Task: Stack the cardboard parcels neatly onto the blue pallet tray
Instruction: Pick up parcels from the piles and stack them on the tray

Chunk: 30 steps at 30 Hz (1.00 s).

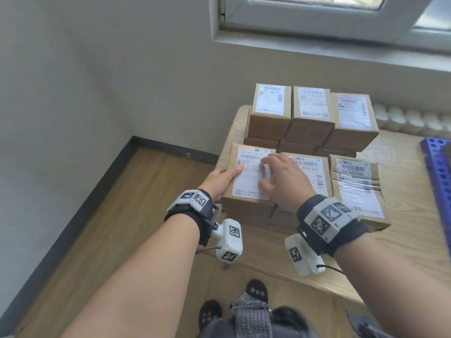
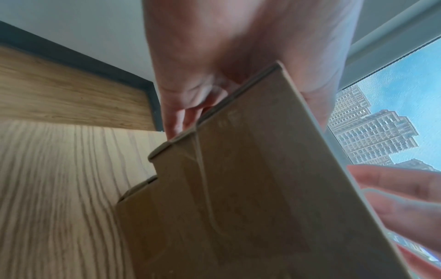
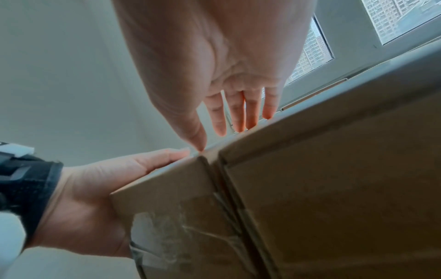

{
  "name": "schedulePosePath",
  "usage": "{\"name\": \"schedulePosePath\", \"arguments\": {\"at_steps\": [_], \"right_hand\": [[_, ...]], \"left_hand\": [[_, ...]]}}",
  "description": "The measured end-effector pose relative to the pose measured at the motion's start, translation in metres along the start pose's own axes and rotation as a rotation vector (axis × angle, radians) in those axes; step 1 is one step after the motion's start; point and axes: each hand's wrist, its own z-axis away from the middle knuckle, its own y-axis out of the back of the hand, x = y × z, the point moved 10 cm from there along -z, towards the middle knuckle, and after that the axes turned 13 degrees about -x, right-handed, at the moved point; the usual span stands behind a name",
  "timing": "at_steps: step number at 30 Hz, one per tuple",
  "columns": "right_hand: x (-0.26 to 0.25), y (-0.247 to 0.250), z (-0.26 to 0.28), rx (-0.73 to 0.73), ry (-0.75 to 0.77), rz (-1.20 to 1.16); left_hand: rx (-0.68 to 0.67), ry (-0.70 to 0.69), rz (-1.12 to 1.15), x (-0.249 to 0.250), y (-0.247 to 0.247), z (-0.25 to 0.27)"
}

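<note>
Parcels [image 1: 310, 132] all sit stacked on desk [image 1: 402, 240] atm, blue pallet tray [image 1: 436, 167] at right edge w/ nothing visibly on it, so basically 0% done. Left hand [image 1: 220, 178] grips near-left parcel [image 1: 251, 176] w/ thumb on top, fingers on its left side; right hand [image 1: 284, 178] hovers flat over it, fingers loose, holding nothing.

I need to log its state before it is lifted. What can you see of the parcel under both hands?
The parcel is a brown cardboard box with a white printed shipping label on top and clear tape on its side. It lies flat atop the near-left stack on the wooden table, beside another parcel. The left hand grips its left edge; the right hand rests on its top and right edge.
</note>
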Motion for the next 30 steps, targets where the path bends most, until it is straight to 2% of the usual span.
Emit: {"name": "schedulePosePath", "arguments": {"at_steps": [3,7,11,16,22,27,30], "right_hand": [[-0.004,0.000,0.006,0.019,-0.013,-0.100],[-0.002,0.008,0.018,0.115,-0.082,-0.353],[0.004,0.006,0.027,0.142,-0.134,-0.646],[0.011,0.003,0.039,0.202,-0.146,-0.853],[0.026,0.002,0.074,0.269,-0.159,-1.009],[0.049,0.004,0.113,0.317,-0.200,-1.086],[0.067,0.019,0.138,0.401,-0.213,-1.111]], "left_hand": [[0.020,-0.050,0.068,-0.006,0.010,0.002],[0.018,-0.131,0.212,-0.007,0.021,0.013],[-0.050,-0.224,0.235,0.009,0.017,0.024],[-0.136,-0.306,0.253,0.026,0.003,0.036],[-0.279,-0.384,0.181,0.042,-0.035,0.037],[-0.370,-0.389,0.118,0.048,-0.081,0.034],[-0.420,-0.417,0.111,0.060,-0.113,0.039]]}}
